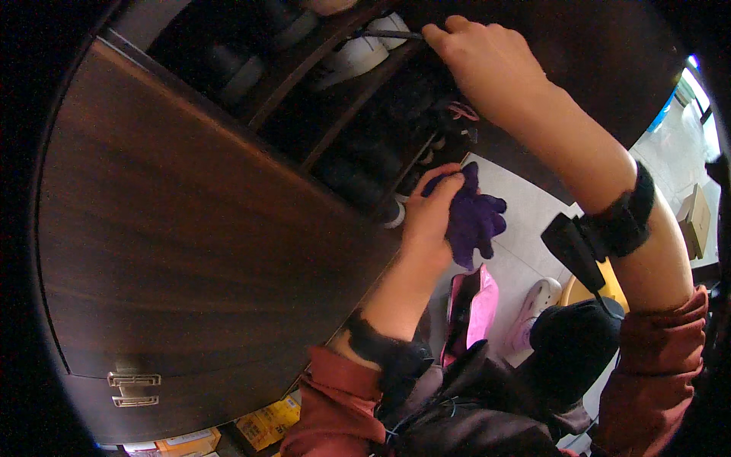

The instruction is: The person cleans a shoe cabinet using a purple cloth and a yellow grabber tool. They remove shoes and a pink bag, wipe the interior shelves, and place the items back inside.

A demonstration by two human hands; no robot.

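Note:
My left hand [432, 214] holds a crumpled dark purple knit glove [477, 220], its fingers hanging loosely toward the floor. Up at the shoe cabinet, my right hand [485, 57] is closed at one end of a thin dark strip-like object [394, 35], whose exact kind I cannot make out. The strip's far end reaches past white shoes [360, 57] on an upper cabinet shelf [354, 105]. Both forearms wear black straps, and a black device sits on the right one [574, 245].
A dark wood cabinet door [200, 245] fills the left side. Below the glove, an unzipped pink pouch [484, 303] lies near a pale clog [537, 303]. A yellow container [614, 285] is partly hidden by the right arm. Yellow boxes [268, 423] sit at the bottom; a cardboard box [694, 220] is at right.

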